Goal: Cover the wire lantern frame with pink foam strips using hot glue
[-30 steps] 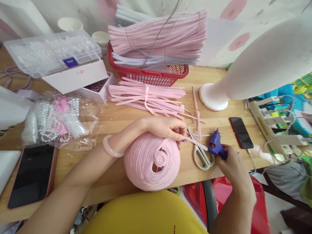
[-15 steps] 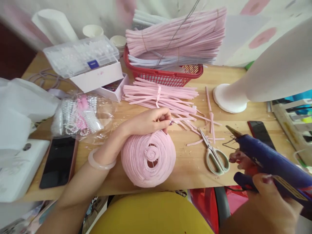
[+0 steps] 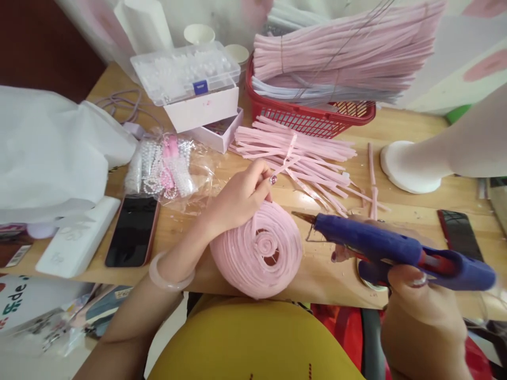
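Observation:
A round pink ball (image 3: 257, 250) wound from pink strips sits at the near edge of the wooden table (image 3: 415, 211). My left hand (image 3: 241, 195) rests on its top left, fingers curled and pinching a pink strip (image 3: 291, 174). My right hand (image 3: 420, 316) grips a blue glue gun (image 3: 396, 248), whose nozzle points left at the ball, a short gap away. A pale bangle (image 3: 170, 274) circles my left wrist.
Loose pink strips (image 3: 301, 153) lie behind the ball, and a red basket (image 3: 312, 113) holds bundled pink stems. A bead box (image 3: 186, 71), bagged pearls (image 3: 162, 166), two phones (image 3: 132, 229) (image 3: 459, 235), a white foam stand (image 3: 412, 166) and a white bag (image 3: 47, 148) crowd the table.
My right hand lifted the glue gun off the table and brought its nozzle left to the ball. The view shifted left. My left hand stayed on the ball with the strip.

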### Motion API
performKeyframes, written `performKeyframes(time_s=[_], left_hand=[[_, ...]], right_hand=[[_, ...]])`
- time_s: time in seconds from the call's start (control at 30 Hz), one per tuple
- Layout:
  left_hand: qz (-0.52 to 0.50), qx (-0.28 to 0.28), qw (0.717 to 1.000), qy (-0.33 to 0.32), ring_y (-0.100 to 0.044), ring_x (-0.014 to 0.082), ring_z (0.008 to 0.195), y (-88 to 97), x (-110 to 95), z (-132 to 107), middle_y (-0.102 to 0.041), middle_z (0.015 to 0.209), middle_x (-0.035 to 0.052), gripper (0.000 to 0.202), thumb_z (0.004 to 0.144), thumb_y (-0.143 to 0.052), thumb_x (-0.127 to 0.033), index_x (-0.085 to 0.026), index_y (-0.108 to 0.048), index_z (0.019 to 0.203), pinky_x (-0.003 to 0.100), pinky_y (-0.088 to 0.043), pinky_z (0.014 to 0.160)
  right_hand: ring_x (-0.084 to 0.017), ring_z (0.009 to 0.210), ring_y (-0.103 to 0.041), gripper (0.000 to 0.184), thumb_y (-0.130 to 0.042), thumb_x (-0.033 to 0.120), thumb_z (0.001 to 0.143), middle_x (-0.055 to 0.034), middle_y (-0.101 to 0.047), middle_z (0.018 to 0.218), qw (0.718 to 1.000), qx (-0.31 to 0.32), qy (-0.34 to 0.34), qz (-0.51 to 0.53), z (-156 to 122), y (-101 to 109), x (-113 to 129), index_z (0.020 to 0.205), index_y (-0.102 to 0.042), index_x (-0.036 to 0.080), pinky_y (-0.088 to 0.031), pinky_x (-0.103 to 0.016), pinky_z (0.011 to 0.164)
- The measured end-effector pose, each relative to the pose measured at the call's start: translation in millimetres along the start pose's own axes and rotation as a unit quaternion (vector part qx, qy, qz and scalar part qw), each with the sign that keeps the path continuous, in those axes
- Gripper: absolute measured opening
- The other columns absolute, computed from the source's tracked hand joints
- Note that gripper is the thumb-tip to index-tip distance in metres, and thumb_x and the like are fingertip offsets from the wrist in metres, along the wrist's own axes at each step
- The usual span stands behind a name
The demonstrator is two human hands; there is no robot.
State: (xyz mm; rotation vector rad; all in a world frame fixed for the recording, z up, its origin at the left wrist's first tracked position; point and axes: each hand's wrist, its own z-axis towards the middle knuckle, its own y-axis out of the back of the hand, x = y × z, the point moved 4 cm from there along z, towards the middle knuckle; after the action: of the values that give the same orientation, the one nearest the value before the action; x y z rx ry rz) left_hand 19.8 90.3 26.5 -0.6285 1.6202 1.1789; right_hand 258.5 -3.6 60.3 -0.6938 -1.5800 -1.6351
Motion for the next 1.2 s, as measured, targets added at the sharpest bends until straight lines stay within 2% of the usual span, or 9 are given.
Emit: performKeyframes(time_s=[0.1, 0.17, 0.3, 0.47, 0.63, 0.97, 1.07, 1.2], left_hand=[[0.009, -0.01, 1.0, 0.023, -0.062, 0.0153, 0.073, 0.6, 2, -12, -0.065, 0.076, -0.003, 0.015, 0.099, -0.045, -0.022, -0.024, -0.048, 0.084, 0.032, -0.044, 0.073], [-0.004, -0.02, 0.999, 0.035, -0.064, 0.0155, 0.076, 2.4, 5, -18, -0.066, 0.078, -0.003, 0.013, 0.099, -0.047, -0.022, -0.023, -0.05, 0.086, 0.032, -0.044, 0.073], [-0.041, -0.027, 0.997, 0.052, -0.066, 0.0155, 0.079, 3.6, 11, -20, -0.068, 0.079, -0.0034, 0.012, 0.099, -0.049, -0.025, -0.023, -0.051, 0.088, 0.031, -0.046, 0.075], [-0.039, -0.028, 0.997, 0.053, -0.064, 0.0147, 0.077, 2.6, 12, -17, -0.067, 0.078, -0.0039, 0.014, 0.099, -0.049, -0.025, -0.023, -0.051, 0.085, 0.03, -0.046, 0.075], [-0.058, -0.021, 0.997, 0.056, -0.063, 0.0142, 0.075, 2.6, 11, -18, -0.066, 0.077, -0.0038, 0.015, 0.099, -0.049, -0.024, -0.023, -0.051, 0.085, 0.029, -0.046, 0.072], [-0.055, -0.018, 0.997, 0.06, -0.064, 0.0152, 0.079, 2.3, 12, -18, -0.067, 0.079, -0.0032, 0.016, 0.099, -0.048, -0.025, -0.023, -0.05, 0.084, 0.029, -0.046, 0.074], [-0.057, -0.02, 0.996, 0.06, -0.064, 0.0147, 0.079, 2.8, 12, -18, -0.066, 0.078, -0.0034, 0.015, 0.1, -0.048, -0.024, -0.023, -0.05, 0.084, 0.029, -0.046, 0.075], [-0.063, -0.02, 0.996, 0.059, -0.064, 0.0139, 0.078, 3.0, 12, -18, -0.065, 0.078, -0.0039, 0.015, 0.1, -0.049, -0.023, -0.022, -0.051, 0.084, 0.028, -0.045, 0.074]], right_hand=[[-0.019, 0.051, -0.052, 0.06, -0.044, 0.078, 0.091, -0.0049, -0.06, 0.063, 0.983, 0.163, 0.067, 0.044, 13, -10, 23, 0.072, -0.068, 0.027, -0.041, -0.033, 0.047], [-0.015, 0.048, -0.049, 0.058, -0.045, 0.074, 0.094, -0.002, -0.055, 0.06, 0.974, 0.202, 0.095, 0.041, 21, -13, 35, 0.071, -0.065, 0.024, -0.035, -0.03, 0.044], [-0.01, 0.048, -0.043, 0.06, -0.043, 0.072, 0.097, 0.0015, -0.049, 0.059, 0.962, 0.24, 0.129, 0.009, 32, -20, 49, 0.068, -0.057, 0.021, -0.032, -0.027, 0.043], [-0.011, 0.052, -0.039, 0.056, -0.045, 0.068, 0.099, 0.0032, -0.044, 0.062, 0.951, 0.27, 0.153, -0.017, 40, -27, 49, 0.067, -0.045, 0.021, -0.028, -0.029, 0.048], [-0.011, 0.055, -0.039, 0.052, -0.053, 0.065, 0.097, 0.0044, -0.043, 0.062, 0.94, 0.298, 0.165, -0.035, 42, -29, 49, 0.07, -0.044, 0.021, -0.027, -0.029, 0.052], [-0.011, 0.052, -0.042, 0.055, -0.053, 0.068, 0.096, 0.0036, -0.047, 0.059, 0.947, 0.273, 0.161, -0.054, 43, -32, 53, 0.066, -0.046, 0.021, -0.03, -0.03, 0.051], [-0.011, 0.051, -0.041, 0.057, -0.05, 0.068, 0.097, 0.0033, -0.044, 0.058, 0.949, 0.268, 0.158, -0.056, 43, -31, 53, 0.064, -0.044, 0.022, -0.027, -0.03, 0.049], [-0.012, 0.048, -0.044, 0.053, -0.045, 0.065, 0.1, 0.0025, -0.046, 0.057, 0.951, 0.248, 0.175, -0.057, 45, -29, 58, 0.066, -0.046, 0.024, -0.032, -0.03, 0.046]])
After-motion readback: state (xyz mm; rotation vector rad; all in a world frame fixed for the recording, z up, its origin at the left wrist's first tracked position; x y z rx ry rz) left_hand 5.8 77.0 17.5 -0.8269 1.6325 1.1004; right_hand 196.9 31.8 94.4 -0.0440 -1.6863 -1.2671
